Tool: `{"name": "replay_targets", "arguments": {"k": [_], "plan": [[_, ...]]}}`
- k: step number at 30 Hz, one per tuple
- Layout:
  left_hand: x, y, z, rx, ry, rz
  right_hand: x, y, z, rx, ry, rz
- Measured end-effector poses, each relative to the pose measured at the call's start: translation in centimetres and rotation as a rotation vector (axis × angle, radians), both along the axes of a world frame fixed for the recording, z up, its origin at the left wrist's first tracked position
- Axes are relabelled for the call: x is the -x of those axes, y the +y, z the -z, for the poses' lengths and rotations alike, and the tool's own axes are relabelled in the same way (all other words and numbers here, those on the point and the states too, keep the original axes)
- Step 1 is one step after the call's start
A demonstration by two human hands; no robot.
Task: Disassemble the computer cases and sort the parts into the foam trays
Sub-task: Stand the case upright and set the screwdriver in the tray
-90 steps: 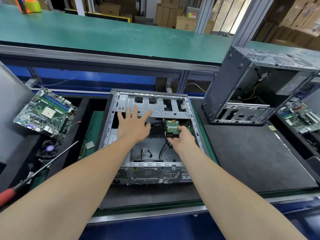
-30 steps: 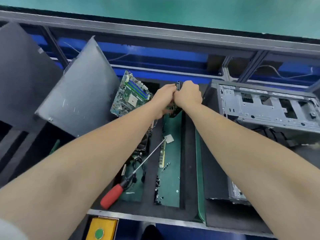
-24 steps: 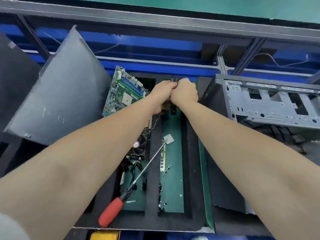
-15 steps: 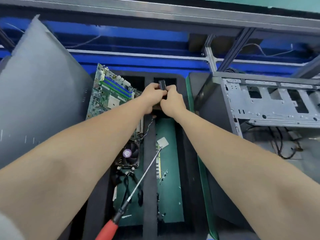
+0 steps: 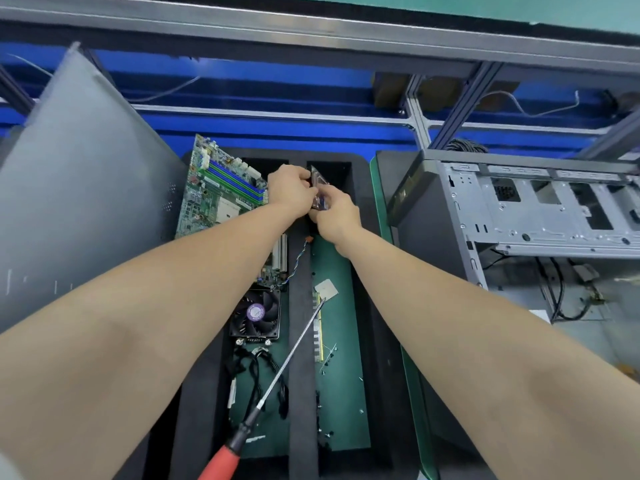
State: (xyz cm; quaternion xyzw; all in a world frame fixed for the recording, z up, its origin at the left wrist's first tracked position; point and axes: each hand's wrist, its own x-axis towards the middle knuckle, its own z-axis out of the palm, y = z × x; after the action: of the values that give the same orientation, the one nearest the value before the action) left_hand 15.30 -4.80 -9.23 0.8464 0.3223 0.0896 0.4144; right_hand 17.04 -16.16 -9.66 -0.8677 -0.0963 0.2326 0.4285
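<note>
Hard drive (image 5: 319,184) we grip on edge, left hand (image 5: 289,194) and right hand (image 5: 337,216) both curled round it, over foam tray (image 5: 303,445).

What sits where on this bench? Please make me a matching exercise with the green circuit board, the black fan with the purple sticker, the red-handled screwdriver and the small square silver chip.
Things
1. green circuit board
2. black fan with purple sticker
3. red-handled screwdriver
4. small square silver chip

Places
A. flat, right of the black foam divider, at the screwdriver's tip
B. tilted up, farthest from the person
C. slanting across the divider
D. flat, left of the divider, just nearer than the circuit board

Pairs: 1-B, 2-D, 3-C, 4-A
</note>
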Motion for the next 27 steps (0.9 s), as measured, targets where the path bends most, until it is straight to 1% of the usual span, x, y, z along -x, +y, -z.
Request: {"name": "replay_targets", "arguments": {"k": [6,10,13,19,22,27], "plan": [[2.2,-0.5,-0.3,0.056,-0.006,-0.006,1.0,-0.6,-0.8,0.049,-0.008,0.065],[5.1,-1.5,-0.8,0.076,0.022,-0.013,2.6,-1.2,-2.1,0.066,-0.037,0.025],[7.7,-2.3,-2.4,0.054,0.119,0.015,4.2,-1.8,-3.3,0.085,-0.066,0.016],[15.2,-4.6,-5.1,0.002,0.349,0.181,9.1,-4.3,-4.8,0.029,-0.027,-0.062],[19.6,-6.5,-5.1,-0.023,0.472,0.208,12.1,-6.1,-5.3,0.027,0.012,-0.109],[24.9,-10.1,-3.3,-0.095,0.62,0.237,16.2,-9.4,-5.7,0.061,0.074,-0.169]]}}
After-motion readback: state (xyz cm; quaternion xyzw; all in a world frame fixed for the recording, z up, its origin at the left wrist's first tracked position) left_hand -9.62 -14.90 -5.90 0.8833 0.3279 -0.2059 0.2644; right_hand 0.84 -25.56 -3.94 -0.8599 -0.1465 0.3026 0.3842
